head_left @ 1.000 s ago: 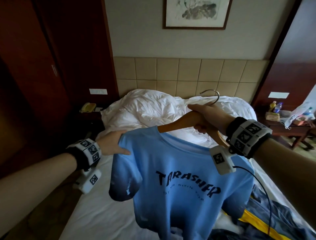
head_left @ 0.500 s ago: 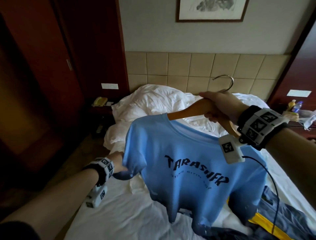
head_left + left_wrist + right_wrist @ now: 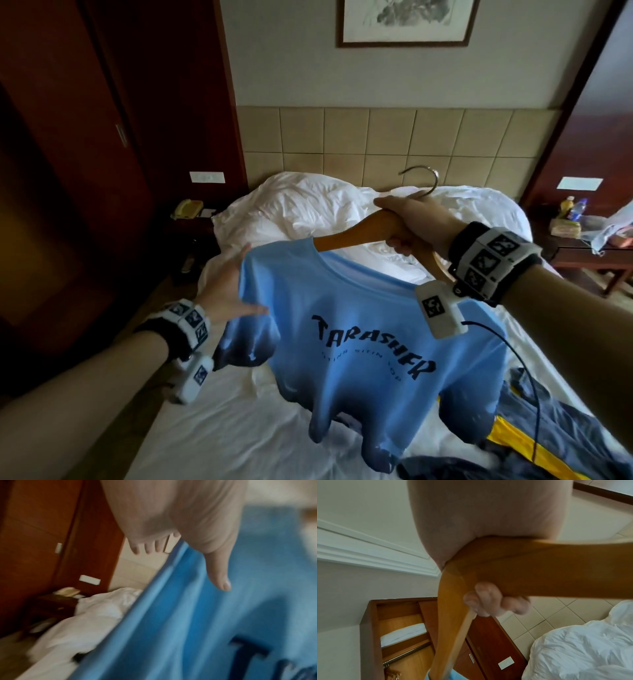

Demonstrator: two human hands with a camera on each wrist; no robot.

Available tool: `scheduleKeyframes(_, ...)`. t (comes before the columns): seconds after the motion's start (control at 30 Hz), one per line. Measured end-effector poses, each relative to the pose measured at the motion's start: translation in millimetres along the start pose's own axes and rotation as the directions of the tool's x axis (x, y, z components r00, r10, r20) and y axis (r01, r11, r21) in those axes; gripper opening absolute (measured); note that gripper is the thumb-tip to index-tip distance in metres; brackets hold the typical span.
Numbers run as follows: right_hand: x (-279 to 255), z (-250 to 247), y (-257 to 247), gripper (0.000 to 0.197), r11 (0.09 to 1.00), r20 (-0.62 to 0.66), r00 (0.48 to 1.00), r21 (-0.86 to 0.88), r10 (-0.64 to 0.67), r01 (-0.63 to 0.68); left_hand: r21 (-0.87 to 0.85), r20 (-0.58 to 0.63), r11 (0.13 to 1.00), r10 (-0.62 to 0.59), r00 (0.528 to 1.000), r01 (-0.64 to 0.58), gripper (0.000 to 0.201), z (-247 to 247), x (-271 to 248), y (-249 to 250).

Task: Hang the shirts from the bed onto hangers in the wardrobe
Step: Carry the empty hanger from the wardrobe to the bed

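A light blue T-shirt [image 3: 359, 325] with dark lettering hangs over the bed on a wooden hanger [image 3: 352, 236] with a metal hook [image 3: 424, 181]. My right hand [image 3: 411, 219] grips the hanger at its middle, just below the hook; in the right wrist view its fingertips [image 3: 488, 601] curl under the wooden hanger [image 3: 539, 574]. My left hand [image 3: 233, 294] is at the shirt's left shoulder, the thumb lying straight on the front of the cloth. In the blurred left wrist view the thumb [image 3: 219, 574] rests on the blue T-shirt [image 3: 188, 615] and the straight fingers reach past its edge.
Below lies the bed with a rumpled white duvet [image 3: 308, 212]. A dark blue and yellow garment [image 3: 548, 428] lies at its near right. A dark wooden wardrobe [image 3: 68, 171] stands left, its rail [image 3: 406, 654] visible in the right wrist view. A nightstand with a phone [image 3: 186, 209] is left, a cluttered table [image 3: 582, 246] right.
My left hand dropped from the shirt's shoulder to the sleeve, then rose back to the shoulder, now with straight fingers. The right hand keeps the hanger held up.
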State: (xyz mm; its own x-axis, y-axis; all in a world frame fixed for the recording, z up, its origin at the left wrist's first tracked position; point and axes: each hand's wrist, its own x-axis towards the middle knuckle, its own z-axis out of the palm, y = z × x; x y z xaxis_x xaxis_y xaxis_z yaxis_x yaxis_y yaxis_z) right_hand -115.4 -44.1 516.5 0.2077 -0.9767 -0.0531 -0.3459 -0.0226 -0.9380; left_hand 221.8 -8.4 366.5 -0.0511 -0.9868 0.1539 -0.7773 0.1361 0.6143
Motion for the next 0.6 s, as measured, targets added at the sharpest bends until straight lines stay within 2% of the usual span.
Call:
scheduleKeyframes(0.03, 1.3, 3.4, 1.8, 0.037, 1.0, 0.009, 1.0, -0.015, 0.001, -0.001, -0.002, -0.081, 0.997, 0.071, 0.994, -0.072, 0.119, -6.1, 6.6, 17.9)
scheduleKeyframes(0.07, 2.8, 7.3, 3.2, 0.037, 1.0, 0.018, 1.0, -0.028, 0.003, -0.003, 0.031, -0.148, 0.99, 0.144, 0.979, -0.141, 0.122, -9.6, 11.8, 37.4)
scheduleKeyframes(0.1, 4.0, 11.4, 3.8, 0.037, 0.999, 0.029, 1.0, -0.043, 0.008, -0.006, 0.085, -0.188, 0.972, 0.23, 0.955, -0.218, 0.115, -10.7, 15.7, 58.3)
scheduleKeyframes(0.17, 6.1, 21.6, 3.2, 0.038, 0.997, 0.057, 0.998, -0.07, 0.019, -0.015, 0.167, -0.177, 0.92, 0.382, 0.907, -0.355, 0.093, -5.4, 20.5, 103.1)
scheduleKeyframes(0.2, 6.7, 27.1, 2.1, 0.039, 0.997, 0.07, 0.997, -0.08, 0.017, -0.011, 0.174, -0.15, 0.912, 0.396, 0.906, -0.37, 0.079, 0.7, 24.0, 120.6)
scheduleKeyframes(0.27, 7.7, 37.2, -1.3, 0.04, 0.996, 0.084, 0.996, -0.092, -0.009, 0.017, 0.203, -0.093, 0.933, 0.322, 0.942, -0.299, 0.057, 14.0, 29.4, 155.2)
scheduleKeyframes(0.33, 8.8, 43.2, -4.7, 0.042, 0.995, 0.062, 0.997, -0.086, -0.047, 0.052, 0.212, -0.148, 0.967, 0.175, 0.973, -0.141, 0.054, 26.5, 34.8, 178.7)
scheduleKeyframes(0.4, 7.3, 44.5, -7.9, 0.047, 0.995, 0.001, 0.998, -0.077, -0.064, 0.064, 0.176, -0.244, 0.982, 0.107, 0.964, -0.065, 0.059, 33.8, 36.4, 191.0)
scheduleKeyframes(0.47, 4.7, 45.1, -9.1, 0.055, 0.992, -0.074, 0.993, -0.094, -0.091, 0.084, 0.181, -0.317, 0.974, 0.189, 0.93, -0.136, 0.063, 39.8, 38.1, 195.1)
scheduleKeyframes(0.53, 2.3, 47.4, -9.6, 0.064, 0.982, -0.156, 0.976, -0.137, -0.149, 0.128, 0.186, -0.328, 0.942, 0.328, 0.886, -0.28, 0.065, 42.5, 42.3, 196.6)
scheduleKeyframes(0.6, 2.5, 51.5, -8.3, 0.065, 0.955, -0.218, 0.946, -0.226, -0.24, 0.19, 0.213, -0.319, 0.912, 0.404, 0.857, -0.351, 0.07, 44.1, 49.5, 197.9)
